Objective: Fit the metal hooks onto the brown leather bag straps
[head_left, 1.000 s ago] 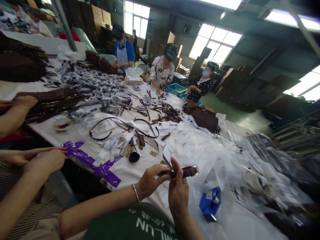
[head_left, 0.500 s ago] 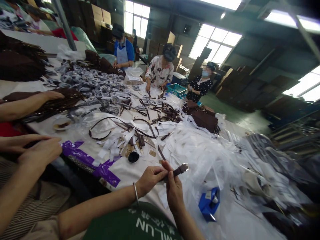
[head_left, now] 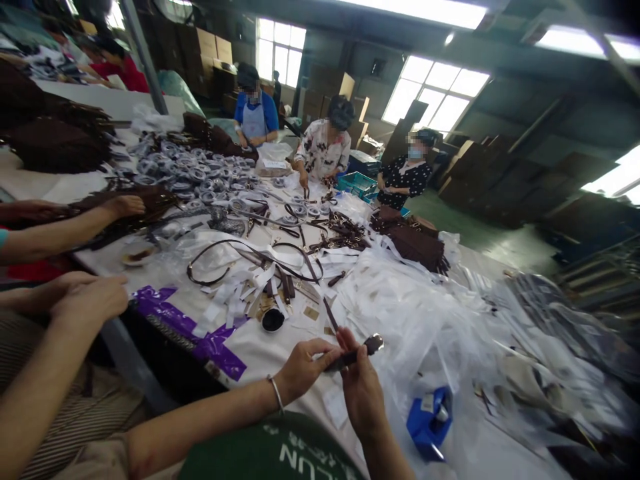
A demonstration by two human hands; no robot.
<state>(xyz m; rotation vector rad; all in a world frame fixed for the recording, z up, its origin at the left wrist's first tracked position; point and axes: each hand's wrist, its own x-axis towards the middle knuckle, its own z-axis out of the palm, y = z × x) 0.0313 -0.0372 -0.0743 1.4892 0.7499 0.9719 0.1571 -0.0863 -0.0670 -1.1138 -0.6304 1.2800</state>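
Note:
A dark brown leather strap stretches between my two hands, low in the middle of the view. Its far end bears a shiny metal buckle, which sticks out past my right thumb. My left hand, with a bracelet at the wrist, pinches the strap between thumb and fingers. My right hand supports it from below, thumb pressed on it near the buckle and fingertips raised behind. A thin brown strip runs up the table from behind my right fingers; whether it joins the held strap is hidden.
Clear plastic bags spread over the right side. A blue tape dispenser sits near my right forearm. A small pot of black stuff stands ahead. Purple tape covers the table edge. A co-worker's hands are close on the left.
The whole view has shifted slightly, so things sit a little lower and further right. Both hands stay on the strap; the right fingers are more spread and the strap's buckle end has turned.

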